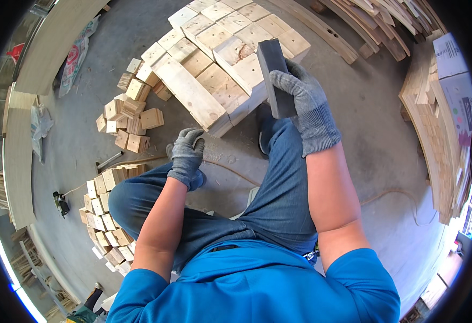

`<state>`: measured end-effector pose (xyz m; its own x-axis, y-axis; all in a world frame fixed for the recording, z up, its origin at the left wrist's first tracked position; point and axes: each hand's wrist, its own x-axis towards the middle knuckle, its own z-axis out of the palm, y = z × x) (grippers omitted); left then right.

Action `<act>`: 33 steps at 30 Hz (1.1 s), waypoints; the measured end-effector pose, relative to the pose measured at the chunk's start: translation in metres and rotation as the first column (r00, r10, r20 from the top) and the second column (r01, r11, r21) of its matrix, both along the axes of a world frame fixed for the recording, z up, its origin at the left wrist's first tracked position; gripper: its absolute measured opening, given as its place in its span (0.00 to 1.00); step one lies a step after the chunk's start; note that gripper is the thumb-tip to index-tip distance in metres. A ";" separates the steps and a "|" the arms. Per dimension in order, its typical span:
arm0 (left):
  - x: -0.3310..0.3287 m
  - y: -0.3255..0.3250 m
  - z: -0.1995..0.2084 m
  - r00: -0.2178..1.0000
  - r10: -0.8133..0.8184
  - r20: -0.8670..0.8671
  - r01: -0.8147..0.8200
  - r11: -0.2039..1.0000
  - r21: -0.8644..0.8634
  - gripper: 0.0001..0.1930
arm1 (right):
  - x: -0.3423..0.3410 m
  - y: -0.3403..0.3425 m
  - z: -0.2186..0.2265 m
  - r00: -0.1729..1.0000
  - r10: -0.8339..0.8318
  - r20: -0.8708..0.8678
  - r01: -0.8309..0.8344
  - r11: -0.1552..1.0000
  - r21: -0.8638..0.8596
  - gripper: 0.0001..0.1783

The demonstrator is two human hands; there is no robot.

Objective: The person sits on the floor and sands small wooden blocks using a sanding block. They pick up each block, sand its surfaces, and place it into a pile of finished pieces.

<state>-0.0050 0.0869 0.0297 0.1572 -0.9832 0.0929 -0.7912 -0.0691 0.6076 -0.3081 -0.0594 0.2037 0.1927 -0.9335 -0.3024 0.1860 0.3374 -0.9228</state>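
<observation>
Toward twelve o'clock, stack of pale wood blocks (222,86). Near one, right hand (304,94) with fingers wrapped round dark block (271,56). Toward nine, left hand (186,153) with fingers loosely curled, seemingly empty. Probably a holding step, calling next for a steady grip.

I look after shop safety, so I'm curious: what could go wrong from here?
The dark block might slip from the gloved right hand and land on the right shoe, which appears close below. The cord or hose on the floor between the feet might snag a foot. The loosely heaped blocks left of the large stack might shift if bumped.
</observation>
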 end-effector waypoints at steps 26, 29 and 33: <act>-0.035 -0.171 0.040 0.883 -0.006 -0.470 0.258 0.842 0.473 0.48 | -0.007 0.009 0.019 1.000 0.022 0.017 -0.022 0.999 -0.026 0.40; -0.041 -0.179 0.041 0.911 -0.019 -0.413 0.262 0.798 0.542 0.48 | -0.017 0.012 0.016 1.000 0.029 0.003 -0.029 0.998 -0.057 0.42; -0.041 -0.180 0.035 0.886 -0.016 -0.463 0.288 0.802 0.524 0.46 | -0.029 0.019 0.020 0.999 -0.010 0.042 0.012 0.999 -0.040 0.43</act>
